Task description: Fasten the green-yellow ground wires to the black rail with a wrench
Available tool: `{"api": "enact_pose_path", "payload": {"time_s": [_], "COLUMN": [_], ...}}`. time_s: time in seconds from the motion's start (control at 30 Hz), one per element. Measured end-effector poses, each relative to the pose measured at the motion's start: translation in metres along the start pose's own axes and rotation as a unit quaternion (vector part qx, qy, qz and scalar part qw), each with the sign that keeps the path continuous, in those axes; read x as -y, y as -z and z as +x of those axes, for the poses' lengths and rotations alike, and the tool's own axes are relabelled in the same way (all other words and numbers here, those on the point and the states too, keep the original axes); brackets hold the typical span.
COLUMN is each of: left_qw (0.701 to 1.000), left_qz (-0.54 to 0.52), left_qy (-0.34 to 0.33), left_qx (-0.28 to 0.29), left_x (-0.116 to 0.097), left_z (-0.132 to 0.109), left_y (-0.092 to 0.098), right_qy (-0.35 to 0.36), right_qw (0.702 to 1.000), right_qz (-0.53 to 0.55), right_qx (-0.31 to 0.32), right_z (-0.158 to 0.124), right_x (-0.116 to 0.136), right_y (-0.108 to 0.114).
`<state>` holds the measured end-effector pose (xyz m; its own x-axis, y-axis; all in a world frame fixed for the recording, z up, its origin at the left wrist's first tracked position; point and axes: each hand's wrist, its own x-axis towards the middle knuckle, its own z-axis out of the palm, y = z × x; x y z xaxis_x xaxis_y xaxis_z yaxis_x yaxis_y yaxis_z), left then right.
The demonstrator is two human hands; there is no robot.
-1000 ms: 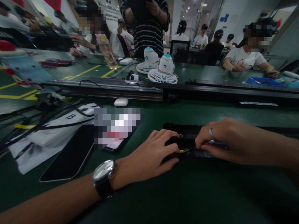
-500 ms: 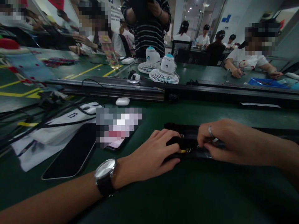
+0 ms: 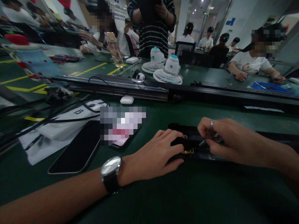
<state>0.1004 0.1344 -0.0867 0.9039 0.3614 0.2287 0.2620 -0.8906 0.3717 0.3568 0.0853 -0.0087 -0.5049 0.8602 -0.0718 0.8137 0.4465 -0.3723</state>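
My left hand [image 3: 161, 152], with a watch at the wrist, bends over the left end of a long black housing [image 3: 187, 128]; its fingers reach across the part and its thumb lies along the near side. Just past these fingertips, a yellow piece [image 3: 186, 152] and a small metal ring [image 3: 191, 151] show inside the housing. My right hand [image 3: 224, 138] is closed in a pinch above the channel. Between its thumb and forefinger is a slim black piece with white lettering [image 3: 202, 143]; its exact kind is unclear. Shiny metal [image 3: 213, 134] shows under the ringed finger.
Left of my hands lie a dark phone [image 3: 74, 149], a lit phone [image 3: 122, 141], a white bag [image 3: 35, 149] and tangled black cables. A white earbud case [image 3: 127, 100] sits before a long metal rail [image 3: 140, 93]. Behind it are two white fans [image 3: 171, 67]; people sit beyond.
My right hand has opened its pinch slightly and tilted, so the lettered black piece now shows. My left hand stays on the housing. The whole view has shifted a little.
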Motion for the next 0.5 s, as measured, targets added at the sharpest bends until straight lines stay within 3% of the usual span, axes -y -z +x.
{"api": "enact_pose_path", "payload": {"time_s": [0.5], "left_qw": [1.000], "left_qz": [0.001], "left_qy": [-0.007], "left_qx": [-0.019], "left_x": [0.0001], "left_z": [-0.0021], "left_y": [-0.0016], "right_qy": [-0.031], "right_qw": [0.999], "right_qz": [0.011], "right_qx": [-0.009], "right_z": [0.0057], "right_x": [-0.0024], "right_y": [0.0003]}}
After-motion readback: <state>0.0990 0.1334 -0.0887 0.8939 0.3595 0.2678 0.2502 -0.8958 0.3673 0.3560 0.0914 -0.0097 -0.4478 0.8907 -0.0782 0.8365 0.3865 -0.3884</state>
